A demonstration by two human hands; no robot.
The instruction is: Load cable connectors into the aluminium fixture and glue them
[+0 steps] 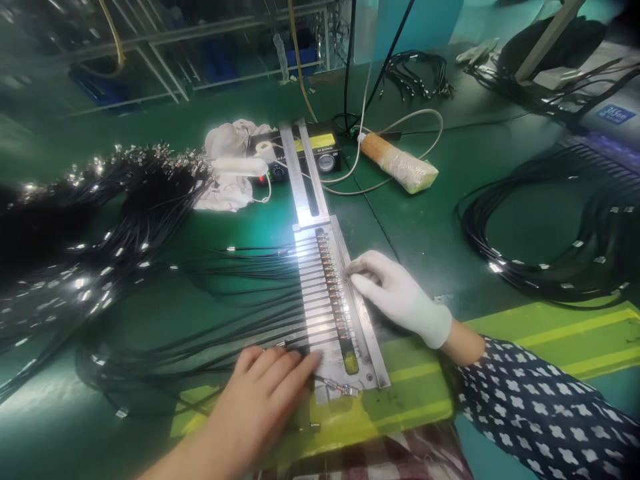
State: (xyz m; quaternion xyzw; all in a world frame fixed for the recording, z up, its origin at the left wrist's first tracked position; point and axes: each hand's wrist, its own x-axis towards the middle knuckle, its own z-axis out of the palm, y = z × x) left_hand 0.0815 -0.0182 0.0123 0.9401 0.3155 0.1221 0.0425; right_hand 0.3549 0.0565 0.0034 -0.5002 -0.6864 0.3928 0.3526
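Note:
A metal fixture (320, 320) lies lengthwise on the bench, with a row of black cables (260, 293) laid side by side across it from the left. Their tips line up along the fixture's slot. My bare left hand (275, 383) rests at the fixture's lower left, fingers over the nearest cables; what lies under them is hidden. My right hand (395, 290), in a white glove, is at the fixture's right edge, its thumb and fingers pinched on something thin that I cannot make out. A loose connector end (340, 387) lies at the fixture's near end.
A big pile of black cables (135, 193) fills the left. Behind the fixture are a black control box (327, 150), a white cloth (227, 193) and a wrapped tool handle (400, 163). Coiled cables (480, 247) lie at right. Yellow-green tape (560, 333) covers the bench's near side.

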